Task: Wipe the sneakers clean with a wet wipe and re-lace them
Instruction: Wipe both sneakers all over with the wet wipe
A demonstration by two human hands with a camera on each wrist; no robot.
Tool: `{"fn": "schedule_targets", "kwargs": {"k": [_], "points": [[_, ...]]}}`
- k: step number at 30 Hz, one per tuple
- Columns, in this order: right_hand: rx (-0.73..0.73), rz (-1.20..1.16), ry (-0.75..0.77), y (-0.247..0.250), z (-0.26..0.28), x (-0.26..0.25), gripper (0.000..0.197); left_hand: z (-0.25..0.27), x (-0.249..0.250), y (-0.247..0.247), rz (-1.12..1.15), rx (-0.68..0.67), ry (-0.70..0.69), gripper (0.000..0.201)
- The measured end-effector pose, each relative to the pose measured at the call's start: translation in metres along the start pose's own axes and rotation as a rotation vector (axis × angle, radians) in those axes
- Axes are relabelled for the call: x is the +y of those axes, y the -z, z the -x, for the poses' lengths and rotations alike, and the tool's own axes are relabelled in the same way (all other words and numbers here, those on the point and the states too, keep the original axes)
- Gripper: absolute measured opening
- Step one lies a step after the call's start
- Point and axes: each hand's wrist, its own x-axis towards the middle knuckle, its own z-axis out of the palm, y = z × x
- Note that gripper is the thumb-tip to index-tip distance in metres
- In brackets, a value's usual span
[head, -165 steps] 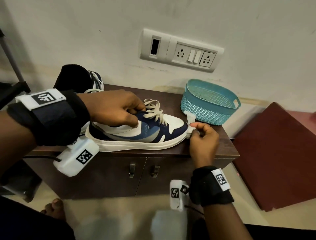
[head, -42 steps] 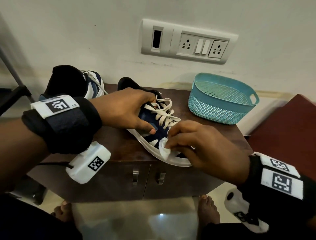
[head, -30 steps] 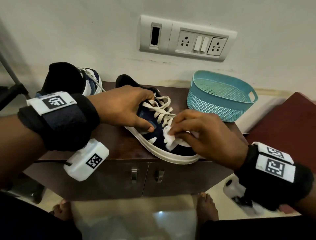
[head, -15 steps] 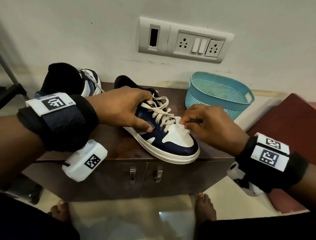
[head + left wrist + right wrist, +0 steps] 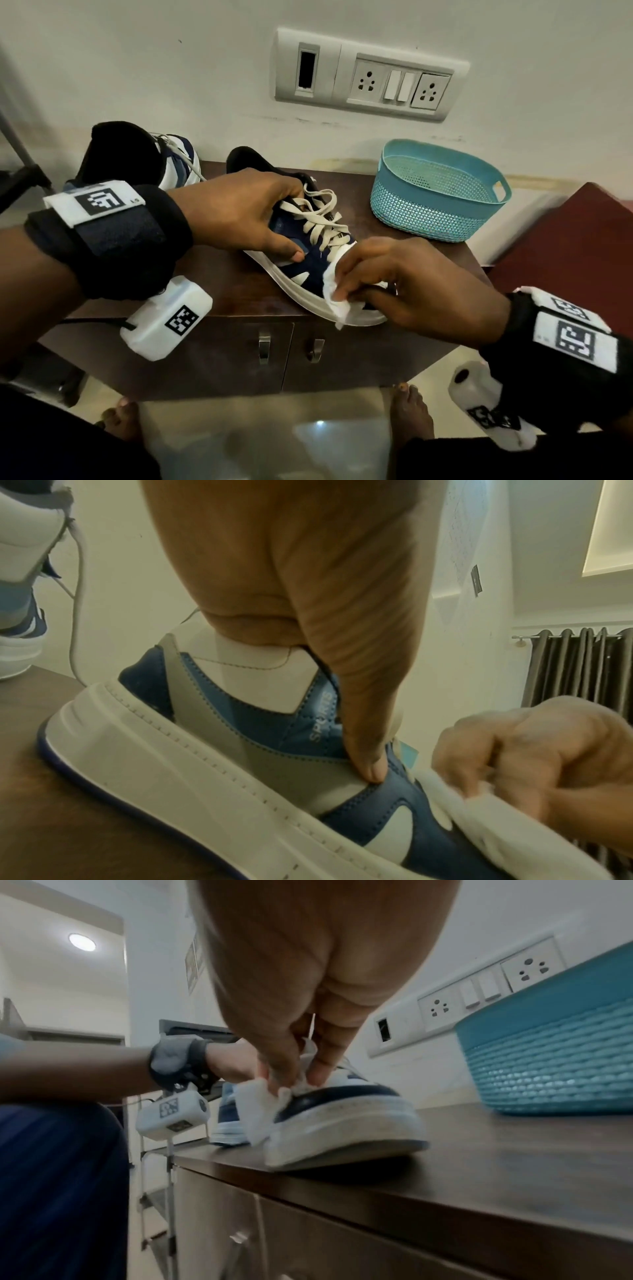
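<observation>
Dark wooden cabinet (image 5: 222, 291) carries a navy-and-white laced sneaker (image 5: 301, 274), gripped at the collar by the left hand (image 5: 239, 212). Right hand (image 5: 400, 291) pinches a white wet wipe (image 5: 334, 301) against the toe; short, firm strokes along the sole seam would serve best.

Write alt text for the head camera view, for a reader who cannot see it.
A right hand rubs a white wipe over the toe of a navy and white sneaker on a brown cabinet, while the left hand grips the shoe near its laces. A teal basket and a second sneaker sit behind.
</observation>
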Motion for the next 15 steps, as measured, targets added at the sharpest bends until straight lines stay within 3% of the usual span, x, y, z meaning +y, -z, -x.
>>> {"fn": "schedule_targets", "kwargs": {"k": [5, 10, 15], "points": [[0.158, 0.097, -0.224, 0.016, 0.005, 0.044, 0.018, 0.001, 0.002, 0.001, -0.005, 0.001, 0.019, 0.043], [0.024, -0.023, -0.050, 0.005, 0.006, 0.008, 0.020, 0.001, 0.002, 0.000, 0.015, -0.006, 0.013, 0.043], [0.144, 0.091, -0.244, 0.016, 0.010, 0.046, 0.017, 0.001, 0.003, 0.001, 0.005, 0.004, 0.019, 0.043]]}}
